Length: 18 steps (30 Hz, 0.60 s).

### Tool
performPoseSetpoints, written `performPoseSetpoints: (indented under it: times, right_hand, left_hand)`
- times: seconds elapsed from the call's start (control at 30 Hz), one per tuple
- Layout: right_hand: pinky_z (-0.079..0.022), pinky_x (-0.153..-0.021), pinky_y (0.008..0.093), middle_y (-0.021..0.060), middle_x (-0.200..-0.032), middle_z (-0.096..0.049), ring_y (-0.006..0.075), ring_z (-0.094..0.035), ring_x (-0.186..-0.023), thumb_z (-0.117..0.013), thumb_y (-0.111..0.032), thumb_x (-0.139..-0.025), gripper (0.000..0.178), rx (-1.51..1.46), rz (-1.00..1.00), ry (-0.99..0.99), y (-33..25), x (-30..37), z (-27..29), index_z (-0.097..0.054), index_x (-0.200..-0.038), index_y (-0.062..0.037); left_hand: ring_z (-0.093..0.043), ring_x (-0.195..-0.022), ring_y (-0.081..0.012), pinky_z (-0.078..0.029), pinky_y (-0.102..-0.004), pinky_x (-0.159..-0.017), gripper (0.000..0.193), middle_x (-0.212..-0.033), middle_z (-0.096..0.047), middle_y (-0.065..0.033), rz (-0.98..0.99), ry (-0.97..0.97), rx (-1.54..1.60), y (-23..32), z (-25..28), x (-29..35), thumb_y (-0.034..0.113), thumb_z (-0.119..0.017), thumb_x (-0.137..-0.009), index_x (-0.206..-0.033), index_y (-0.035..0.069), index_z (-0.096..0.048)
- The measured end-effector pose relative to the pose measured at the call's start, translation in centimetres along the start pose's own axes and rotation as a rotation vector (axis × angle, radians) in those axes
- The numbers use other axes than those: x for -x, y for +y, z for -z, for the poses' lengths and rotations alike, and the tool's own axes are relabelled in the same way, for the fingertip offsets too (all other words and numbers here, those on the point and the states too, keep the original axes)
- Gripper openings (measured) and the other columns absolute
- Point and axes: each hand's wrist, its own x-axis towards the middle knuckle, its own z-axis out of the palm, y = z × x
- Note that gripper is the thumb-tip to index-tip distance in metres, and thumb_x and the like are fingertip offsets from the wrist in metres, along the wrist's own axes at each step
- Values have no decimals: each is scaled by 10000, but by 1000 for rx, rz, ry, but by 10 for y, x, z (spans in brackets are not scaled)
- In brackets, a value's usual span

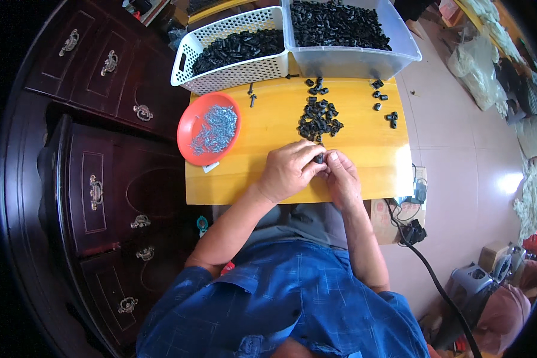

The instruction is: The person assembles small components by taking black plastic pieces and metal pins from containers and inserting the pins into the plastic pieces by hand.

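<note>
Close together over the near part of the yellow table [244, 179], my two hands meet around a small black plastic part [319, 159]. My left hand [289, 170] is closed, pinching the part between thumb and fingers. My right hand [343, 176] is closed too, its thumb and fingertips pressed at the part's right side; whether it grips a second piece is hidden. Just beyond my fingers lies a loose pile of small black plastic pieces [319, 119]. To the left, a red bowl [187, 140] holds many thin silvery metal pieces [216, 128].
Along the table's far edge stand a white perforated basket [238, 76] and a clear plastic bin [352, 59], both filled with black parts. A few black pieces [391, 119] lie far right. Dark wooden drawers [95, 191] flank the left; a black cable [429, 268] runs along the right.
</note>
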Motion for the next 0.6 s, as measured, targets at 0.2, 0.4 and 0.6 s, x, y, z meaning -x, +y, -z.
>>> performPoseSetpoints:
  times: [0.2, 0.4, 0.6]
  right_hand:
    - [-483, -800, 260, 39, -977, -688, 101, -606, -868, -531, -267, -1073, 269, 98, 10, 21, -11, 6, -4, -662, -1047, -34]
    - [-481, -773, 255, 56, -985, -711, 103, -608, -864, -531, -258, -1073, 279, 244, 99, 82, -25, 4, 11, -678, -1020, -26]
    - [-477, -767, 259, 33, -965, -701, 97, -567, -807, -569, -203, -1052, 231, 451, 288, 126, -52, -8, 24, -677, -1012, -2]
  left_hand:
    - [-685, -814, -299, -554, -381, -720, 338, -893, -679, -124, 147, -72, 78, 4, 12, -3, 63, -740, -827, -1152, 44, -650]
    - [-693, -847, -407, -544, -520, -776, 332, -913, -713, -214, 191, -360, -191, -56, 64, -18, 89, -569, -890, -1217, 82, -624]
    - [-553, -1244, -427, -474, -461, -1031, 631, -1394, -516, -276, 25, 221, -676, -72, 139, -109, 68, -617, -908, -1486, 5, -372]
